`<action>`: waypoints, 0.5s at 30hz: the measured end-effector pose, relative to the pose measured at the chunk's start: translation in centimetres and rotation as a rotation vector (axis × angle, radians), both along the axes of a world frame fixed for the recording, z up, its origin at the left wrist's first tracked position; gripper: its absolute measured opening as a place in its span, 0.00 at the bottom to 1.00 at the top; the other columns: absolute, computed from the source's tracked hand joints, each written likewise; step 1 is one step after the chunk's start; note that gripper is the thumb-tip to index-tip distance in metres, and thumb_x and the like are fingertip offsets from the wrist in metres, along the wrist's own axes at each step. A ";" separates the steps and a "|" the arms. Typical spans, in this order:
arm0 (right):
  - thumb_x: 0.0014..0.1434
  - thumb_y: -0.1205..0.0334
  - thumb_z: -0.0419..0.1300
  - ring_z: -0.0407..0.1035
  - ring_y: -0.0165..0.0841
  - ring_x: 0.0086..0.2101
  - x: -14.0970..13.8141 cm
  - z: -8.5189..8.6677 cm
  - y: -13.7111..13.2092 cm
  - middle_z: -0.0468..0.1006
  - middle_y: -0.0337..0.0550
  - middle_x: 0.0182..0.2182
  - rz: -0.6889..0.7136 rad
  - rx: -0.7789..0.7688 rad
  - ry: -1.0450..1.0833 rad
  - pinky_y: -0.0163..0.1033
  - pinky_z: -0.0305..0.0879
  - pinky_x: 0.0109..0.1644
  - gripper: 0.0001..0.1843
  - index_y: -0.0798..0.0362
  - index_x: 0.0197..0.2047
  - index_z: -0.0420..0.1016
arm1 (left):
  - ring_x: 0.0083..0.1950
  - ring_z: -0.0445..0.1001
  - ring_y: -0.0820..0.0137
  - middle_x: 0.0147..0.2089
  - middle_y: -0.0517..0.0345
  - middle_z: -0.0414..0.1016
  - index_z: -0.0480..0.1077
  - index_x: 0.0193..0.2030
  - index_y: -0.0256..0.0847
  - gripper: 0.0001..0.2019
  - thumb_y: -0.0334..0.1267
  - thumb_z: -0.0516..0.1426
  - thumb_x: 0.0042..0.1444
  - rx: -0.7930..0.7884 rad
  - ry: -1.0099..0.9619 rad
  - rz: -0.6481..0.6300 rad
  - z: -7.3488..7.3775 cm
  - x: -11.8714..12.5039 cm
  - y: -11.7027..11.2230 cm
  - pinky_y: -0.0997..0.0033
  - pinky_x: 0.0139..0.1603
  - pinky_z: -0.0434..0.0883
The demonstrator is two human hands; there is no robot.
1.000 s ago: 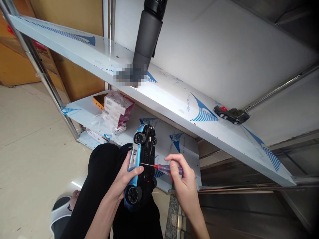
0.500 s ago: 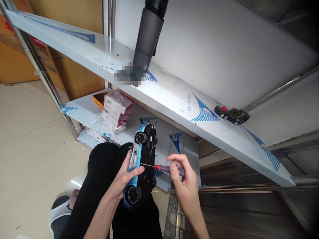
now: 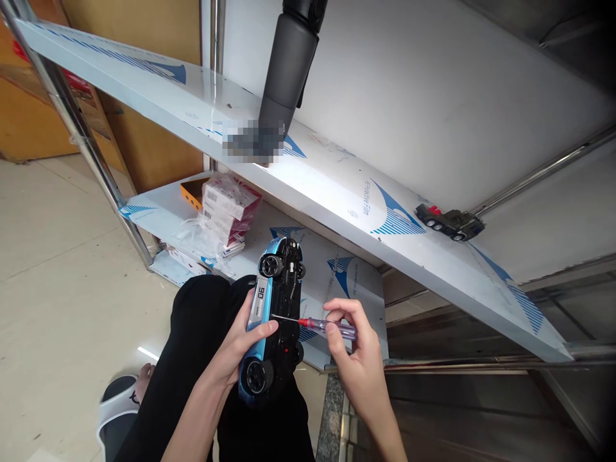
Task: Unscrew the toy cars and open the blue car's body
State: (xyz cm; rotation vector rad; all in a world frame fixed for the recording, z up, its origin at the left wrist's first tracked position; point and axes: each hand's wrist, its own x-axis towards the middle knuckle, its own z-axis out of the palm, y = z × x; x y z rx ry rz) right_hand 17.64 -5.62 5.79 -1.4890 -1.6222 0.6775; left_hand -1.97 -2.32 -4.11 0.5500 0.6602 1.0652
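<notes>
The blue toy car lies on its back over the person's lap, black underside up, with the number 90 showing along its side. The left hand wraps around the body, thumb pressed across the underside. The right hand pinches a thin screwdriver between thumb and fingertips, its red-collared shaft reaching to the underside just beside that thumb. For steady work, the shaft is best kept square to the surface, with the car braced firmly against the black trousers. Beyond, a steel shelf carries a toy truck, and a lower shelf holds stacked boxes.
</notes>
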 end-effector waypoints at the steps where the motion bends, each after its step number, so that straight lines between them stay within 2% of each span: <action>1: 0.78 0.54 0.55 0.64 0.30 0.28 0.0 0.0 0.0 0.69 0.32 0.29 0.006 -0.008 0.007 0.34 0.59 0.33 0.09 0.44 0.51 0.75 | 0.62 0.80 0.52 0.66 0.54 0.79 0.57 0.77 0.54 0.40 0.41 0.70 0.63 -0.002 -0.007 -0.003 0.0 0.0 0.0 0.62 0.54 0.80; 3: 0.78 0.53 0.54 0.62 0.30 0.26 0.0 0.0 -0.1 0.68 0.31 0.27 0.008 -0.026 0.019 0.34 0.58 0.31 0.09 0.44 0.51 0.75 | 0.64 0.79 0.50 0.67 0.53 0.79 0.57 0.78 0.54 0.41 0.41 0.70 0.63 -0.013 -0.015 0.000 0.0 0.0 -0.1 0.60 0.55 0.80; 6: 0.77 0.54 0.56 0.64 0.31 0.29 0.1 0.0 -0.3 0.72 0.34 0.32 0.015 -0.010 0.000 0.35 0.60 0.33 0.08 0.44 0.53 0.75 | 0.64 0.79 0.50 0.66 0.52 0.79 0.58 0.78 0.52 0.42 0.41 0.70 0.61 -0.041 -0.028 0.015 0.0 0.0 -0.1 0.62 0.54 0.81; 10: 0.79 0.53 0.51 0.63 0.32 0.29 0.2 0.0 -0.4 0.70 0.35 0.31 0.019 -0.064 -0.001 0.36 0.60 0.34 0.14 0.45 0.49 0.76 | 0.62 0.81 0.52 0.64 0.54 0.81 0.58 0.79 0.53 0.40 0.42 0.68 0.63 -0.064 -0.076 0.012 -0.1 0.0 -0.1 0.64 0.52 0.81; 13: 0.76 0.53 0.56 0.67 0.33 0.33 0.2 -0.1 -0.4 0.73 0.36 0.35 0.020 -0.024 -0.026 0.37 0.62 0.38 0.09 0.45 0.51 0.76 | 0.62 0.81 0.51 0.62 0.55 0.83 0.56 0.80 0.54 0.40 0.43 0.67 0.64 -0.077 -0.103 0.020 0.0 0.0 -0.1 0.63 0.50 0.81; 15: 0.77 0.53 0.55 0.66 0.32 0.31 0.1 -0.1 -0.4 0.74 0.36 0.34 0.034 -0.064 0.012 0.36 0.61 0.36 0.10 0.46 0.50 0.75 | 0.63 0.80 0.51 0.62 0.56 0.82 0.57 0.80 0.54 0.39 0.43 0.66 0.65 -0.091 -0.108 0.033 0.1 0.0 -0.1 0.63 0.52 0.81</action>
